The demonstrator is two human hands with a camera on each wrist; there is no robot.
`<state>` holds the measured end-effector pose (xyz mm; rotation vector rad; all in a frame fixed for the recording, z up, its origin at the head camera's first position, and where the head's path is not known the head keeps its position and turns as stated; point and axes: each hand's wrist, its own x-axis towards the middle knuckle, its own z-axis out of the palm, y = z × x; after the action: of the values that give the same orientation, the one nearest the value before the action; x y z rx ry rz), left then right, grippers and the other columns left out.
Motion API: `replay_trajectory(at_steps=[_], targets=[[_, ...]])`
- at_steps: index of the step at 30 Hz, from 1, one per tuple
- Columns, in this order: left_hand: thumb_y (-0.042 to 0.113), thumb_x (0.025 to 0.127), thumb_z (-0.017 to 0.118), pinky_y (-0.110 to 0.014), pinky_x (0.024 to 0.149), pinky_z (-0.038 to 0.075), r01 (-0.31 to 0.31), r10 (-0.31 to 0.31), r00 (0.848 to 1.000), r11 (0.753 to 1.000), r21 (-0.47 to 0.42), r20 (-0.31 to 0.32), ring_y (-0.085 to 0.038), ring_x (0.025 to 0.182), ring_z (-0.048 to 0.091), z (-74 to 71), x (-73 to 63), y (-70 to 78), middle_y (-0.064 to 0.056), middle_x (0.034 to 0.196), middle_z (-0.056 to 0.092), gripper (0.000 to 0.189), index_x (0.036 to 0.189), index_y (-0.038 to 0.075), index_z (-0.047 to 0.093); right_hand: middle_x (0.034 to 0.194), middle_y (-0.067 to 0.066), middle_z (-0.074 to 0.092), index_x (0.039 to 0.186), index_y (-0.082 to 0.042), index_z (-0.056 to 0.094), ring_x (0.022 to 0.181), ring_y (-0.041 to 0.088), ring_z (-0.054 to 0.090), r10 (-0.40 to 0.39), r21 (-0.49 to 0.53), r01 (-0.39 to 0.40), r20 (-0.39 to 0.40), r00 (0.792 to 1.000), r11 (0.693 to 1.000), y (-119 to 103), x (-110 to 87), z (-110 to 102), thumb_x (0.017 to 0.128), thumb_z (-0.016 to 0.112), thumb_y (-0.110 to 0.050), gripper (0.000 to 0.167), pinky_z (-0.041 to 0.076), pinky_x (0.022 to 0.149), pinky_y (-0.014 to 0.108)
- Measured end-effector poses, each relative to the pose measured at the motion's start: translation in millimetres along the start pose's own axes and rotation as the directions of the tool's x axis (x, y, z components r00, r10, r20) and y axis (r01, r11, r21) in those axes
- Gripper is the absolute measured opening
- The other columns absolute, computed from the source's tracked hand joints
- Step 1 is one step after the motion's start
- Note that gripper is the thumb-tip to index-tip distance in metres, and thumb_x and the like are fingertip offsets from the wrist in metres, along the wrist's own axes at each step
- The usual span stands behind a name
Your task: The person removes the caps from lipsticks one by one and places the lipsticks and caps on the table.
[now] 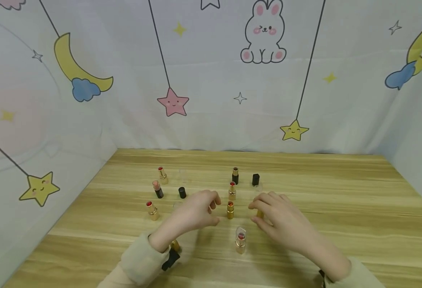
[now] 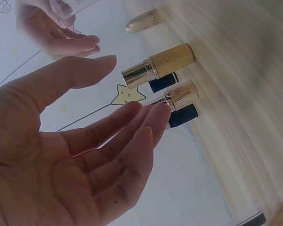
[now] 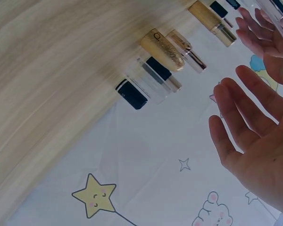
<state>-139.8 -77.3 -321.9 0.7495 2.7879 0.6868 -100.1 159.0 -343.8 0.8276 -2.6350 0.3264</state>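
Observation:
My left hand (image 1: 193, 214) hovers left of an uncapped gold lipstick (image 1: 230, 210), its thumb and fingers bent loosely and apart from it. In the left wrist view that lipstick (image 2: 172, 61) stands beyond the fingertips. On the other side, my right hand (image 1: 281, 220) partly covers a gold cap (image 1: 260, 214). The right wrist view shows this textured cap (image 3: 162, 49) apart from the spread fingers. Between the hands and closer to me stands a lipstick under a clear cap (image 1: 241, 242). Behind the gold lipstick are a red lipstick (image 1: 232, 191) and a black-based lipstick (image 1: 235, 176).
At left stand three uncapped lipsticks: a red one (image 1: 163, 176), a pink one (image 1: 157, 189) and another red one (image 1: 152, 211). Black caps (image 1: 182, 193) (image 1: 255, 180) stand on the wooden table (image 1: 358, 192). A gold item (image 1: 175, 245) is partly hidden by my left wrist. Printed cloth surrounds the table.

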Motion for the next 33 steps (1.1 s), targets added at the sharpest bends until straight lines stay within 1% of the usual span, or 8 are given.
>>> replay_trajectory(at_steps=[4, 9, 12, 16, 19, 24, 28, 33], targets=[[0.012, 0.075, 0.077, -0.027, 0.065, 0.044, -0.008, 0.008, 1.0, 1.0, 0.009, 0.017, -0.012, 0.072, 0.053, 2.1, -5.3, 1.1, -0.005, 0.084, 0.063, 0.028, 0.098, 0.004, 0.064, 0.105, -0.01, 0.064, 0.104, -0.021, 0.066, 0.097, 0.008, 0.057, -0.005, 0.017, 0.005, -0.03, 1.0, 1.0, -3, -0.6, -2, 0.084, 0.073, -0.024, 0.021, 0.049, 0.085, 0.034], [0.013, 0.075, 0.078, -0.022, 0.065, 0.044, -0.047, 0.052, 0.996, 0.996, -0.077, 0.077, -0.009, 0.072, 0.053, 8.8, -12.2, 7.5, -0.005, 0.084, 0.064, 0.029, 0.098, 0.004, 0.064, 0.102, -0.01, 0.064, 0.102, -0.021, 0.067, 0.092, 0.005, 0.058, -0.018, 0.063, 0.021, -0.062, 0.998, 0.998, -9, -1.3, -6, 0.087, 0.07, -0.029, 0.017, 0.051, 0.083, 0.031], [0.013, 0.073, 0.08, -0.019, 0.065, 0.045, -0.071, 0.082, 0.993, 0.99, -0.118, 0.087, -0.007, 0.072, 0.056, 14.9, -15.4, 11.9, -0.004, 0.084, 0.064, 0.032, 0.099, 0.004, 0.064, 0.103, -0.01, 0.066, 0.104, -0.023, 0.067, 0.096, 0.007, 0.061, 0.02, 0.116, -0.018, -0.015, 1.0, 0.993, -14, -1.2, -7, 0.092, 0.063, -0.038, 0.02, 0.052, 0.084, 0.033], [0.016, 0.07, 0.083, -0.017, 0.064, 0.046, -0.1, 0.114, 0.99, 0.983, -0.156, 0.081, -0.005, 0.071, 0.059, 25.6, -18.0, 13.9, -0.004, 0.084, 0.065, 0.038, 0.101, 0.004, 0.064, 0.102, -0.012, 0.066, 0.106, -0.025, 0.067, 0.093, 0.008, 0.063, 0.092, 0.189, -0.102, 0.059, 0.994, 0.977, -21, -0.6, -5, 0.093, 0.055, -0.05, 0.031, 0.052, 0.077, 0.028], [0.019, 0.069, 0.085, -0.016, 0.063, 0.045, -0.112, 0.125, 0.989, 0.983, -0.149, 0.08, -0.003, 0.07, 0.056, 34.1, -17.3, 14.4, -0.002, 0.085, 0.065, 0.042, 0.102, 0.005, 0.064, 0.099, -0.014, 0.066, 0.105, -0.024, 0.067, 0.084, 0.004, 0.061, 0.119, 0.237, -0.135, 0.079, 0.99, 0.962, -24, 0.3, -4, 0.091, 0.058, -0.051, 0.032, 0.049, 0.068, 0.022], [0.023, 0.068, 0.085, -0.016, 0.061, 0.043, -0.109, 0.118, 0.989, 0.989, -0.104, 0.086, 0.001, 0.066, 0.051, 46.2, -12.3, 14.7, 0.004, 0.085, 0.065, 0.038, 0.099, 0.013, 0.064, 0.095, -0.011, 0.068, 0.101, -0.021, 0.068, 0.079, 0.004, 0.061, 0.124, 0.273, -0.148, 0.103, 0.987, 0.951, -31, 2.6, 0, 0.086, 0.067, -0.046, 0.029, 0.048, 0.065, 0.019], [0.022, 0.068, 0.084, -0.016, 0.061, 0.043, -0.113, 0.121, 0.988, 0.99, -0.083, 0.091, 0.002, 0.067, 0.05, 52.2, -7.7, 14.8, 0.009, 0.082, 0.064, 0.031, 0.09, 0.019, 0.062, 0.089, -0.011, 0.067, 0.098, -0.02, 0.067, 0.075, 0.004, 0.06, 0.104, 0.26, -0.125, 0.094, 0.99, 0.957, -35, 2.4, 1, 0.083, 0.072, -0.04, 0.026, 0.047, 0.064, 0.018], [0.023, 0.067, 0.084, -0.017, 0.058, 0.042, -0.092, 0.1, 0.99, 0.992, -0.081, 0.103, 0.002, 0.063, 0.05, 54.7, -3.4, 17.7, 0.013, 0.073, 0.06, 0.031, 0.088, 0.021, 0.062, 0.089, -0.009, 0.066, 0.096, -0.018, 0.066, 0.072, 0.003, 0.059, 0.071, 0.26, -0.084, 0.057, 0.996, 0.962, -39, 0.3, 3, 0.081, 0.075, -0.032, 0.022, 0.046, 0.061, 0.017]])
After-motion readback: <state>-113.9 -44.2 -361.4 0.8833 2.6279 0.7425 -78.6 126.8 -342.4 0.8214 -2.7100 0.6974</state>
